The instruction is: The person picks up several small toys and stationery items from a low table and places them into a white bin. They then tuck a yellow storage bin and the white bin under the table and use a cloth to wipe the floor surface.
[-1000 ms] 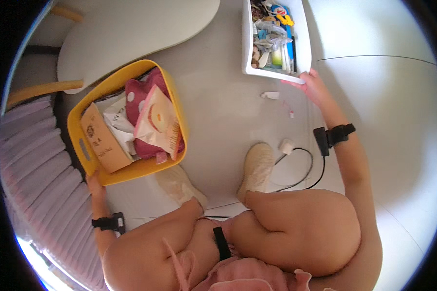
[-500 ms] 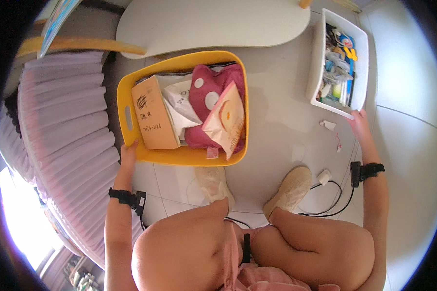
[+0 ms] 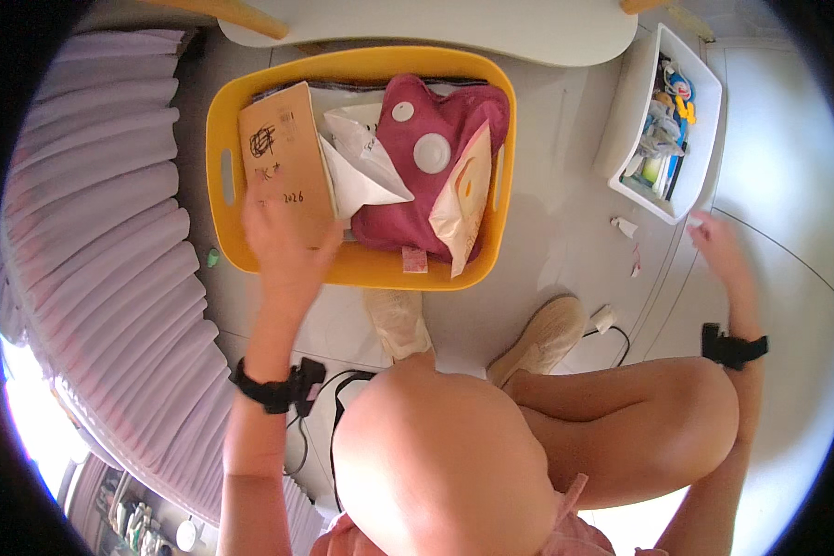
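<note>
A yellow plastic basket [image 3: 360, 277] stands on the floor ahead of me. Inside it lie a tan notebook [image 3: 292, 153] with handwriting on the cover, a crumpled white paper packet [image 3: 366, 162], a dark pink cushion with white dots [image 3: 408, 208] and a cream packet [image 3: 461, 208]. Over the near end of the notebook is my left hand [image 3: 287, 241], fingers apart and slightly blurred, holding nothing; contact with the cover is unclear. At right, my right hand [image 3: 718, 246] hangs just off the near corner of a white bin [image 3: 700, 176], empty, its fingers loosely apart.
Several small items fill the white bin. A pale tabletop [image 3: 454, 32] spans the far side, and a gathered lilac curtain [image 3: 102, 185] runs down the left. Paper scraps [image 3: 625, 227], a white plug [image 3: 604, 319] and a black cable [image 3: 625, 347] lie near my shoes.
My left hand has left the basket's near left rim and moved over the notebook. My right hand has let go of the white bin's corner. My view has shifted.
</note>
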Available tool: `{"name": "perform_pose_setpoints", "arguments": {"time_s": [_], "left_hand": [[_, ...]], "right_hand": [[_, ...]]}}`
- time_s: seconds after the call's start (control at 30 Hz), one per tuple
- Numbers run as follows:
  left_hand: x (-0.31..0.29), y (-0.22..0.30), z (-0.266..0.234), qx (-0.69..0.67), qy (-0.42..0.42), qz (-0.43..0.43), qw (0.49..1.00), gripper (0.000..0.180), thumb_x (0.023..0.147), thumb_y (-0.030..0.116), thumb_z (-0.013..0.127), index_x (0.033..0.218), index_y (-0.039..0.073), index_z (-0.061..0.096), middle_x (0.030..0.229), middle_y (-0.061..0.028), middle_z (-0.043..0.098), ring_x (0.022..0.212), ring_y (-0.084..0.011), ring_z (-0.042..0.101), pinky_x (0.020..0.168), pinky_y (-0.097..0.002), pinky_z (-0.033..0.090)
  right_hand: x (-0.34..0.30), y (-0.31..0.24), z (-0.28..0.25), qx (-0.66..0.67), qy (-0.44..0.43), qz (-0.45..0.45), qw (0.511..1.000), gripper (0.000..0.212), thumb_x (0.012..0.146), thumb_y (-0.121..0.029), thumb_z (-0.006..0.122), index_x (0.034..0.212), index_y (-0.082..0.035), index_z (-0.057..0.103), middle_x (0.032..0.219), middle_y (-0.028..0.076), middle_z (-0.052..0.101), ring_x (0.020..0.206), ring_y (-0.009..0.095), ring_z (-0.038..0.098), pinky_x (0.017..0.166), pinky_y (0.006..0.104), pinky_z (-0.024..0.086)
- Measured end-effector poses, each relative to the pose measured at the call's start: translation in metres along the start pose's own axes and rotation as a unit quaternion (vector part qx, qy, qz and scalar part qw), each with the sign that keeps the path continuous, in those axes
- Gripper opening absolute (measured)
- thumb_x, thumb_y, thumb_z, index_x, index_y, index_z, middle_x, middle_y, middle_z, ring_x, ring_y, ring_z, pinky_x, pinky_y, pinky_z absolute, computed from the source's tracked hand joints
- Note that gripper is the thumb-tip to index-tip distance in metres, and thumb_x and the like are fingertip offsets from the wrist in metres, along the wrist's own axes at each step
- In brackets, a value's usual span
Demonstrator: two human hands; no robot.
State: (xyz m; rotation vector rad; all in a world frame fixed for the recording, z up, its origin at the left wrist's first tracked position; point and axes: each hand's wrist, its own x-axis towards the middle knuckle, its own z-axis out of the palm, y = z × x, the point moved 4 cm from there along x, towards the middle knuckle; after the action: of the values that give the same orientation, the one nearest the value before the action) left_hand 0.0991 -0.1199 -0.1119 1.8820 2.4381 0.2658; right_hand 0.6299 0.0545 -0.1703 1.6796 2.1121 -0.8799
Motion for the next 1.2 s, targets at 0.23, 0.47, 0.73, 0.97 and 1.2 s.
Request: {"name": "perform_pose_setpoints", "arguments": {"time_s": [0.23,0.47,0.73,0.97,1.2], "left_hand": [[-0.001,-0.003,0.040,-0.050,-0.030,-0.014,0.998,0.081,0.061,0.006,0.068,0.131,0.004,0.026,0.130,-0.0223,0.030,0.121,-0.0408,0.027,0.100,-0.0468,0.025],[-0.003,-0.044,-0.009,-0.136,0.014,-0.050,0.989,0.048,0.075,-0.006,0.051,0.121,0.000,0.041,0.107,-0.0170,0.050,0.096,-0.0277,0.050,0.085,-0.0323,0.040],[0.000,-0.060,-0.026,-0.246,-0.009,-0.136,0.960,0.040,0.076,-0.007,0.049,0.115,0.001,0.046,0.070,-0.0047,0.042,0.059,-0.0129,0.042,0.057,-0.0230,0.040],[0.011,-0.076,-0.041,-0.204,0.076,-0.159,0.963,0.042,0.077,0.000,0.053,0.117,0.001,0.044,0.082,-0.0092,0.049,0.074,-0.0174,0.050,0.068,-0.0277,0.043],[0.009,-0.032,0.032,-0.010,-0.075,-0.098,0.992,0.078,0.066,0.015,0.069,0.130,0.002,0.026,0.125,-0.0229,0.035,0.115,-0.0410,0.036,0.094,-0.0416,0.036]], "right_hand": [[0.031,-0.170,-0.031,0.032,-0.034,-0.145,0.988,0.029,0.085,-0.014,0.053,0.111,-0.001,0.053,0.072,0.013,0.062,0.062,0.017,0.057,0.061,0.0284,0.045],[0.007,-0.334,0.011,0.115,0.091,-0.411,0.900,0.015,0.078,-0.008,0.059,0.092,-0.002,0.057,0.081,0.014,0.061,0.067,0.024,0.061,0.062,0.0337,0.051],[0.013,-0.415,0.034,0.080,0.184,-0.354,0.913,0.023,0.074,-0.010,0.059,0.088,0.004,0.048,0.077,0.021,0.057,0.071,0.037,0.059,0.063,0.0421,0.048],[-0.006,-0.440,0.063,0.161,0.097,-0.310,0.932,0.045,0.076,-0.012,0.060,0.115,0.000,0.044,0.092,0.022,0.057,0.081,0.038,0.057,0.069,0.0422,0.046],[-0.005,-0.439,0.060,0.068,0.113,-0.261,0.956,0.047,0.074,-0.005,0.058,0.117,0.006,0.040,0.097,0.022,0.056,0.081,0.038,0.056,0.071,0.0430,0.046]]}}
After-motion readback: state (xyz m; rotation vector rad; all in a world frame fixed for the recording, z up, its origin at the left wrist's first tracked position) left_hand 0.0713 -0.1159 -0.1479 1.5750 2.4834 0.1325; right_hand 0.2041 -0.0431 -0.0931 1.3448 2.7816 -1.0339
